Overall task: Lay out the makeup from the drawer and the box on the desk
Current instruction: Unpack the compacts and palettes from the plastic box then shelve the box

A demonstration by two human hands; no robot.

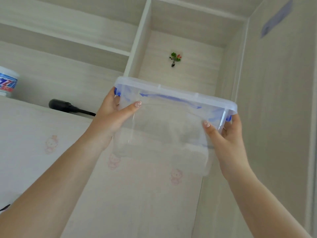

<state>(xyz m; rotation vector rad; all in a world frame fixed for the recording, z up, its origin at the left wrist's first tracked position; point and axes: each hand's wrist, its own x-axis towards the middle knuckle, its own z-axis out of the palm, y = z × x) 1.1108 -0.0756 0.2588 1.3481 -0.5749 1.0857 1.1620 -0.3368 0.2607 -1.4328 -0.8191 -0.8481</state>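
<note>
A clear plastic box (164, 127) with a pale lid and blue side latches is held up in front of the tall open shelf compartment. My left hand (114, 117) grips its left end, thumb across the front wall. My right hand (223, 134) grips its right end below the blue latch. The box's inside looks hazy and I cannot make out any contents. The desk and the drawer are out of view.
A pale wooden shelf unit (137, 48) fills the view. A black hair dryer (68, 107) lies on the left shelf beside a white tub with a blue and red label (7, 81). A small flower hook (175, 58) hangs on the compartment's back wall.
</note>
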